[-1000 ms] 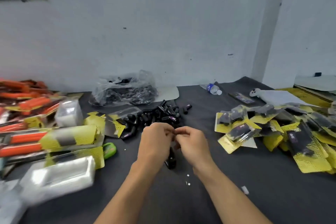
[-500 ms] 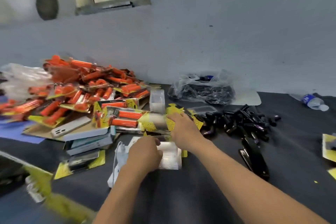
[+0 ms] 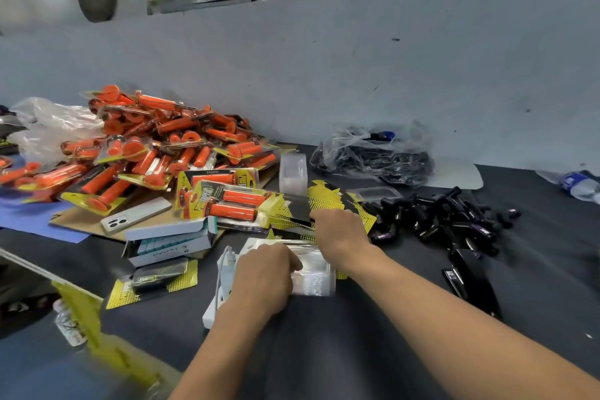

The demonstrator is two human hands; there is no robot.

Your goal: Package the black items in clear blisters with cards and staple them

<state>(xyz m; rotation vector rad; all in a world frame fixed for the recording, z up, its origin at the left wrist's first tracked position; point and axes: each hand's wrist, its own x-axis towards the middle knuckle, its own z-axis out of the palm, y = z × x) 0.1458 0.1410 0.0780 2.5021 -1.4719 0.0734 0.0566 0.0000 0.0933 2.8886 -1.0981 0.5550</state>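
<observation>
Clear plastic sits under the left hand (image 3: pixel 264 273): its fingers (image 3: pixel 293 265) are curled over the top of a stack of clear blisters (image 3: pixel 315 279) and grip it. The stack lies flat on the desk (image 3: pixel 373 351), near the front edge and left of centre.

The right hand (image 3: pixel 341 230) rests just beyond, palm down on the yellow-and-black cards (image 3: pixel 292 206). Its fingers (image 3: pixel 319 216) are bent onto the cards, but the back of the hand hides their tips, so it cannot be told whether they pinch a card or only press on it.

The loose black items (image 3: pixel 438 217) lie in a heap on the desk to the right of the cards, apart from both hands. A black stapler (image 3: pixel 470 282) lies on the near side of that heap, untouched. Behind the heap is a clear plastic bag (image 3: pixel 373 156) with dark contents.

A second, upright stack of blisters (image 3: pixel 293 172) stands behind the cards. To the left is a large pile of orange packaged grips (image 3: pixel 146 146), with a phone (image 3: pixel 136 216) and an open pale box (image 3: pixel 172 240) in front of it. One black item already carded (image 3: pixel 156 279) lies left of the left hand. A water bottle (image 3: pixel 581 185) lies at the far right edge.
</observation>
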